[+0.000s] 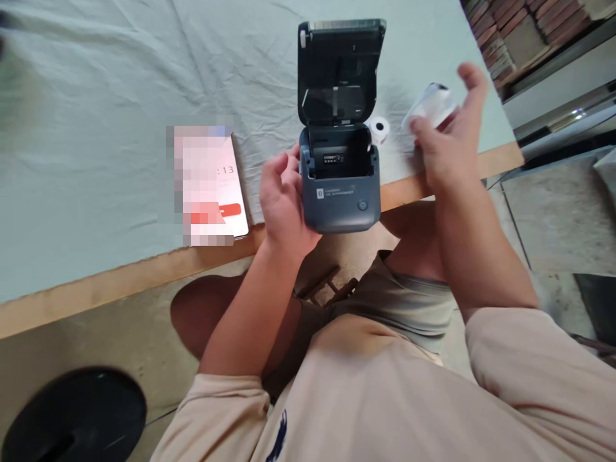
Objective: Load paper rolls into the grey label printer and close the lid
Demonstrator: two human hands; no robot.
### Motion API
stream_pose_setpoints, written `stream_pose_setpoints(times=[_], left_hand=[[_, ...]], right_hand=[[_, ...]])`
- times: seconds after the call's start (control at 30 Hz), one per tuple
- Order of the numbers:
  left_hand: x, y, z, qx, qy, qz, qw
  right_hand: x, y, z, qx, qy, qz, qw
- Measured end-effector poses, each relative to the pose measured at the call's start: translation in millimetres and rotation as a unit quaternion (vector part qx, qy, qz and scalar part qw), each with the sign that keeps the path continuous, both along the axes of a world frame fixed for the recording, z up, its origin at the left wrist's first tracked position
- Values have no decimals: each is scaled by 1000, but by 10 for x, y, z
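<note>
My left hand [287, 208] is closed around the left side and underside of a dark grey label printer [341, 205], held at the table's front edge. The printer's lid [341, 74] stands raised, and no roll shows in its compartment. Just behind it, to the right, a small white paper roll [380, 129] rests on the cloth. My right hand [450, 138] has its thumb and index finger spread wide beside a white, partly see-through piece [433, 106], perhaps a wrapper. Its thumb overlaps the near side of that piece; blur hides whether it touches.
A phone [235, 205] with a lit, partly blurred screen lies left of the printer. Pale green cloth [120, 160] covers the table, which has a wooden front edge [120, 276]. A round black object [74, 410] is at lower left, and stacked bricks [534, 32] are beyond the right side.
</note>
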State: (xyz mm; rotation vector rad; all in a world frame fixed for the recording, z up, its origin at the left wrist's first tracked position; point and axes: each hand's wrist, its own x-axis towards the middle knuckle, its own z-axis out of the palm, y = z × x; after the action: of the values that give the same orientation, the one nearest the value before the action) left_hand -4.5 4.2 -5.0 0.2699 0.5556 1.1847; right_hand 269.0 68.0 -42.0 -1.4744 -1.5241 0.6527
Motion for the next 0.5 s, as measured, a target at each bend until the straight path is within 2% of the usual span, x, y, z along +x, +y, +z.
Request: stream_pose_setpoints(times=[0.03,0.1,0.17,0.27,0.37,0.43,0.5], left_hand=[[1,-3,2,3,-4,0,1000],[4,-6,6,3,6,0,1000],[6,-5,7,-2,30,-5,1000],[8,-1,3,-6,60,-14,998],[11,0,1,0,64,-12,998],[16,-8,8,11,48,-8,999],[24,-24,21,29,36,-5,999]], right_hand=[[-3,-47,52,-25,91,-7,996],[-33,-143,172,-80,255,-31,963],[-104,-224,294,-116,319,-30,940],[-302,-317,471,-113,331,-44,936],[-580,-409,677,-78,297,-37,951],[-760,-479,836,-41,234,10,971],[-903,-536,991,2,80,103,992]])
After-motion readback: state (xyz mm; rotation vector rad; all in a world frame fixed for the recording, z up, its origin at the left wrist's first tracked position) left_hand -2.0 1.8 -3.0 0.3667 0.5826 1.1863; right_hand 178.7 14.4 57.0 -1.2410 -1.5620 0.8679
